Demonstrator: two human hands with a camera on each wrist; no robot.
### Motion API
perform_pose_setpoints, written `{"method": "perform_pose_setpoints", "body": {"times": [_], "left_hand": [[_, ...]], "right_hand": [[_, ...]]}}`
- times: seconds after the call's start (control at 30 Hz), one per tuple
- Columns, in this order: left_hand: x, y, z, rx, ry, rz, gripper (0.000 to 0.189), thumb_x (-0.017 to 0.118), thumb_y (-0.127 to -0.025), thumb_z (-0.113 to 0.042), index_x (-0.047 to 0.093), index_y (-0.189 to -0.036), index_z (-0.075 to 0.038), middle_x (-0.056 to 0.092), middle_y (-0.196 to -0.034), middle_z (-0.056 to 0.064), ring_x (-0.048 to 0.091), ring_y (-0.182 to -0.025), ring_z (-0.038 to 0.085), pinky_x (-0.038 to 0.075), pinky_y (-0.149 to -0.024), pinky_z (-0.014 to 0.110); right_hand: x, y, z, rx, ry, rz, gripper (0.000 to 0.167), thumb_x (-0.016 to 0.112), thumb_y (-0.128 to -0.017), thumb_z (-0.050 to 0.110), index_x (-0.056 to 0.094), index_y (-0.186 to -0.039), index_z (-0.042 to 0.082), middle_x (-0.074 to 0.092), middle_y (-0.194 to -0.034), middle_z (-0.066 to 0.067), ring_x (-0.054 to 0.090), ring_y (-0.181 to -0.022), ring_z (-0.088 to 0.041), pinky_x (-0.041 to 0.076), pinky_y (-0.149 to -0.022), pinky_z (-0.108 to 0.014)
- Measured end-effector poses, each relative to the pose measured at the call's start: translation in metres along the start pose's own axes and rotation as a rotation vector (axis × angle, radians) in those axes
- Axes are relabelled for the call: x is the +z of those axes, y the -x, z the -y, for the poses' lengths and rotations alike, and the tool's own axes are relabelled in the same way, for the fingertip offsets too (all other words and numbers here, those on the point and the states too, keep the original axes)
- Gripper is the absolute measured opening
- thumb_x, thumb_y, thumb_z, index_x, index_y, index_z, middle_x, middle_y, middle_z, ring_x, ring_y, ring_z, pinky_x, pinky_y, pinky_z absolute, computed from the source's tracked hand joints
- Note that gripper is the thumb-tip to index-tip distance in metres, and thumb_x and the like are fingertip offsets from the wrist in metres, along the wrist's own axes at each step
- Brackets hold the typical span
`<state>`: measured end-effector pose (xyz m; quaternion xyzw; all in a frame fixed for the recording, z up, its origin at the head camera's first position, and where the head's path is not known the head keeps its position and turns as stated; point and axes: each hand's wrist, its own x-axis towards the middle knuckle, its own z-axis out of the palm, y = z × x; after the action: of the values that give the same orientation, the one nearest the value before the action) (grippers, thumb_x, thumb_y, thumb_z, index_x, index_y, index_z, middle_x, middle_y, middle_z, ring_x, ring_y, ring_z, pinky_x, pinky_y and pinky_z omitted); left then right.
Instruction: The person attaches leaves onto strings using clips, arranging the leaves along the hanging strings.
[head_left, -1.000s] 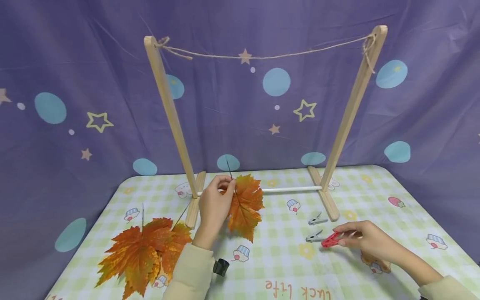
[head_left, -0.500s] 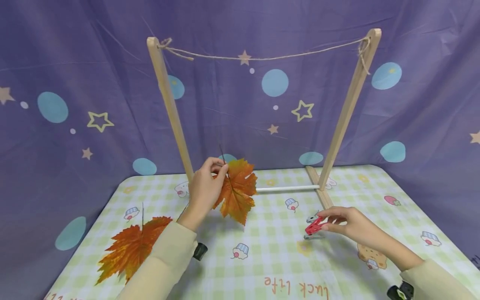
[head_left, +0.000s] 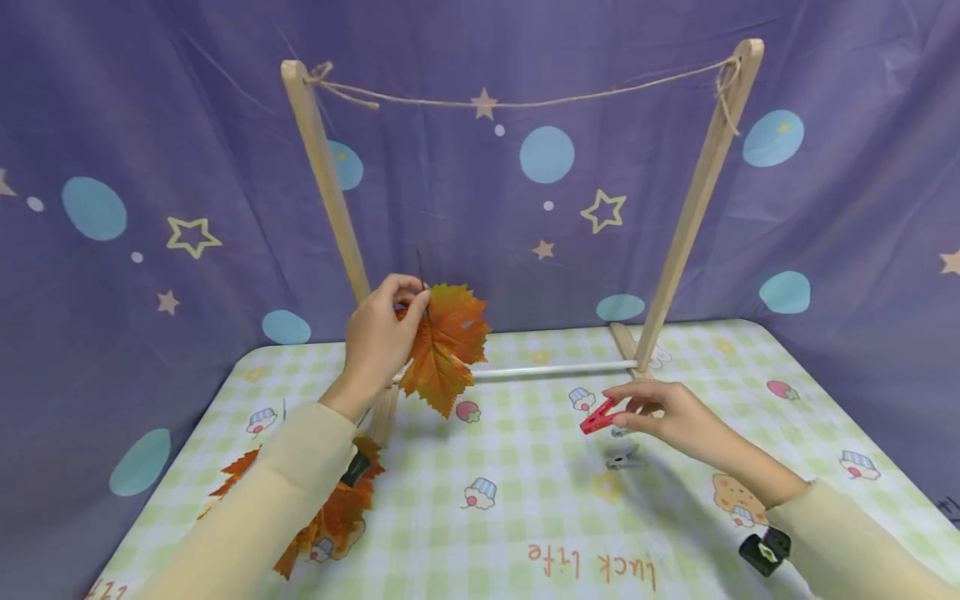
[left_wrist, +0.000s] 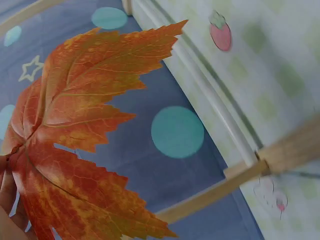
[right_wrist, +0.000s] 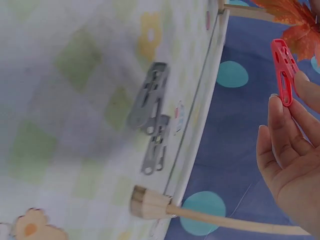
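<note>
Orange leaf (head_left: 447, 346) was pinched at its stem by the left hand (head_left: 381, 332), left of centre; red clip (head_left: 598, 417) was pinched by the right hand (head_left: 671, 414), right of centre. Both were above the worktop (head_left: 540, 500). String (head_left: 517, 106) at the top carried neither. Other leaves (head_left: 333, 510) lay lower left, grey clips (head_left: 622, 457) lower right. Open room lay between the posts (head_left: 693, 200); the worktop's far edge passed behind the leaf.

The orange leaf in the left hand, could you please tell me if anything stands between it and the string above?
Nothing visible does: between the orange leaf and the string, the head view shows only the leaf's stem and the purple backdrop. The right hand, pinching the red clip, is off to the right.
</note>
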<state>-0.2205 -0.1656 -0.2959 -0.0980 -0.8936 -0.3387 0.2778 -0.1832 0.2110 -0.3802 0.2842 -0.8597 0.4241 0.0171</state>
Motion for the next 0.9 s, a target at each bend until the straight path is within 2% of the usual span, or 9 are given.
{"method": "perform_pose_setpoints", "body": {"times": [0.2, 0.4, 0.63, 0.77, 0.9], "left_hand": [[-0.011, -0.013, 0.001, 0.025, 0.04, -0.03, 0.024, 0.06, -0.101, -0.027, 0.062, -0.113, -0.007, 0.071, -0.095, 0.009, 0.064, -0.082, 0.026, 0.047, -0.078, 0.04], [-0.015, -0.022, 0.0, 0.024, 0.095, -0.054, 0.024, 0.06, -0.101, -0.024, 0.061, -0.113, -0.004, 0.072, -0.095, 0.01, 0.064, -0.083, 0.025, 0.048, -0.078, 0.036], [-0.013, -0.03, -0.001, 0.02, 0.099, -0.088, 0.024, 0.062, -0.1, -0.027, 0.062, -0.113, -0.006, 0.072, -0.097, 0.01, 0.066, -0.086, 0.026, 0.05, -0.082, 0.038], [-0.017, -0.034, -0.003, 0.034, 0.092, -0.112, 0.024, 0.062, -0.1, -0.026, 0.063, -0.113, -0.007, 0.073, -0.096, 0.009, 0.067, -0.085, 0.026, 0.05, -0.081, 0.038], [-0.02, -0.035, -0.005, 0.04, 0.083, -0.099, 0.024, 0.062, -0.1, -0.027, 0.064, -0.112, -0.007, 0.074, -0.093, 0.008, 0.067, -0.083, 0.025, 0.05, -0.079, 0.038]], "right_hand": [[0.0, -0.019, 0.015, -0.003, 0.004, -0.013, 0.034, 0.073, -0.091, 0.013, 0.069, -0.123, 0.005, 0.07, -0.106, -0.005, 0.065, -0.081, -0.011, 0.055, -0.073, -0.031], [-0.002, -0.037, 0.033, -0.018, 0.005, -0.043, 0.035, 0.074, -0.09, 0.012, 0.069, -0.123, 0.003, 0.071, -0.102, -0.006, 0.066, -0.082, -0.016, 0.055, -0.075, -0.03], [-0.001, -0.058, 0.065, 0.072, -0.087, -0.081, 0.038, 0.074, -0.092, 0.019, 0.067, -0.128, 0.008, 0.07, -0.104, -0.008, 0.068, -0.084, -0.019, 0.055, -0.073, -0.031], [0.001, -0.075, 0.081, 0.072, -0.121, -0.086, 0.039, 0.073, -0.093, 0.02, 0.066, -0.13, 0.01, 0.071, -0.104, -0.007, 0.068, -0.084, -0.019, 0.054, -0.071, -0.031], [0.004, -0.089, 0.092, 0.078, -0.136, -0.09, 0.04, 0.072, -0.093, 0.02, 0.065, -0.131, 0.01, 0.072, -0.099, -0.007, 0.067, -0.084, -0.019, 0.051, -0.071, -0.033]]}}
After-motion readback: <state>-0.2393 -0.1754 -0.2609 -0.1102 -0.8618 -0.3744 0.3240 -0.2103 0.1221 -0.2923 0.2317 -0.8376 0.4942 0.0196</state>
